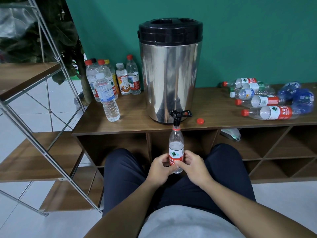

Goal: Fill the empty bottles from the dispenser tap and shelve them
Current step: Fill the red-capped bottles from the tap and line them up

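Far to my left stands the wire-framed shelf (29, 74) with its wooden boards, where the finished bottles are meant to go. On the left end of the low wooden counter (137, 124) is a cluster of capped bottles (109, 78), upright, and one taller clear bottle (107, 98) stands a little forward of them; these look filled, though I can't be sure of every one through the glare.

In the middle is the steel dispenser (169, 73) with its black lid, and its tap (176, 116) juts over the counter's front edge. Straight under it I hold the bottle (176, 150) upright, its open neck right at the spout, its long axis in line with the tap. My left hand (160, 167) wraps the lower body from the left, fingers curled around it; my right hand (193, 166) grips the same part from the right, thumb across the label. Both are below the tap, so reaching the lever means lifting one hand up and forward (the right looks a shade nearer to it). Water appears to sit at about the label's top edge.

The red cap (200, 121) lies on the counter just right of the dispenser. Further right, a heap of empty bottles (264, 100) lies on its side, necks pointing left.
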Demonstrator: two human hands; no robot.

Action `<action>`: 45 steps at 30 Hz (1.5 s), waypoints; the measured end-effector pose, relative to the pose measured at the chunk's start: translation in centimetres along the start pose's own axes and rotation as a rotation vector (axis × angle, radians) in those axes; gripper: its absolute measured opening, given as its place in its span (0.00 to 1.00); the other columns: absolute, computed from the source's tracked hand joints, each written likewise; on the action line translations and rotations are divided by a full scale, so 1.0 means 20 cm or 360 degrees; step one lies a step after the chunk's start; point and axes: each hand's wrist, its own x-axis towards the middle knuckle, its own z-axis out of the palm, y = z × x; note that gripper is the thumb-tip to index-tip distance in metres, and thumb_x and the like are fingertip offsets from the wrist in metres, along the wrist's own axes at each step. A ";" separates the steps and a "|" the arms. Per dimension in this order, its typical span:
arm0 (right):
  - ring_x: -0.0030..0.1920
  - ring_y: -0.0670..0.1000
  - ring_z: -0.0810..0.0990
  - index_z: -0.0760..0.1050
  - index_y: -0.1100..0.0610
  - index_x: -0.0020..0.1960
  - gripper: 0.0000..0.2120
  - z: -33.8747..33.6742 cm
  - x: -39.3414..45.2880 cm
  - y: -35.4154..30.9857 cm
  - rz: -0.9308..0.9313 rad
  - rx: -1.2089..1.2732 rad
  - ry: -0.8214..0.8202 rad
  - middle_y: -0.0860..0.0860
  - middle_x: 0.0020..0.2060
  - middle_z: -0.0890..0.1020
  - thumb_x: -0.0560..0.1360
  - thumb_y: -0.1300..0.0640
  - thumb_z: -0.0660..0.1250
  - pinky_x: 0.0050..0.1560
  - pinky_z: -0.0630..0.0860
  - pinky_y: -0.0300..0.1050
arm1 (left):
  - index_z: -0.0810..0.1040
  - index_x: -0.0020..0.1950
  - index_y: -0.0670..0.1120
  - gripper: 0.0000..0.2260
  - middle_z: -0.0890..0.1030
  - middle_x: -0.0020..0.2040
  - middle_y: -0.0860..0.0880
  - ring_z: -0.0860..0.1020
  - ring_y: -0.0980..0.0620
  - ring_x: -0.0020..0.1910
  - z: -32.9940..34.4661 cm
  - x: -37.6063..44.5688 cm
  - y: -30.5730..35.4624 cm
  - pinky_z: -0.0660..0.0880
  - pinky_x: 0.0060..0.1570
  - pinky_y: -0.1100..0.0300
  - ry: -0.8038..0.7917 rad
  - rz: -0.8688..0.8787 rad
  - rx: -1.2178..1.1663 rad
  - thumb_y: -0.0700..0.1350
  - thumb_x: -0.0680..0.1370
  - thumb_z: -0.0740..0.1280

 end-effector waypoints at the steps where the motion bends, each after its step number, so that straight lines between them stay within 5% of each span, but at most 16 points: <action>1: 0.57 0.44 0.89 0.82 0.55 0.71 0.22 0.00 0.00 0.00 0.0001 0.0001 0.0002 0.44 0.55 0.90 0.78 0.63 0.80 0.60 0.86 0.46 | 0.87 0.69 0.51 0.18 0.90 0.62 0.51 0.88 0.49 0.63 0.00 0.00 0.00 0.84 0.66 0.38 -0.0001 0.0006 0.0007 0.42 0.80 0.81; 26: 0.57 0.43 0.89 0.83 0.53 0.70 0.22 0.00 0.00 0.00 -0.0023 -0.0027 0.0013 0.42 0.55 0.90 0.78 0.60 0.81 0.61 0.86 0.46 | 0.86 0.69 0.50 0.19 0.90 0.62 0.51 0.87 0.50 0.64 0.01 0.00 0.00 0.84 0.67 0.39 -0.0015 0.0004 -0.0024 0.38 0.79 0.81; 32: 0.57 0.42 0.89 0.83 0.50 0.68 0.22 0.00 -0.01 -0.01 -0.0030 -0.0043 0.0036 0.41 0.55 0.90 0.76 0.59 0.82 0.59 0.85 0.44 | 0.86 0.69 0.49 0.20 0.90 0.61 0.54 0.87 0.54 0.64 0.01 0.00 0.01 0.82 0.70 0.53 -0.0015 0.0027 0.0042 0.39 0.79 0.82; 40: 0.54 0.40 0.88 0.85 0.49 0.62 0.19 0.01 -0.01 -0.02 -0.0025 -0.0032 0.0099 0.39 0.50 0.90 0.75 0.62 0.83 0.56 0.84 0.38 | 0.84 0.71 0.45 0.19 0.89 0.63 0.48 0.88 0.49 0.64 0.01 0.00 0.02 0.86 0.60 0.53 -0.0054 -0.0048 -0.0140 0.36 0.81 0.79; 45: 0.54 0.43 0.90 0.86 0.51 0.59 0.18 0.02 0.00 -0.02 -0.0012 0.0006 0.0140 0.42 0.51 0.91 0.72 0.63 0.84 0.59 0.86 0.46 | 0.80 0.74 0.46 0.21 0.88 0.65 0.48 0.88 0.51 0.63 0.02 0.01 0.01 0.86 0.55 0.54 -0.0096 -0.0173 -0.0243 0.35 0.82 0.77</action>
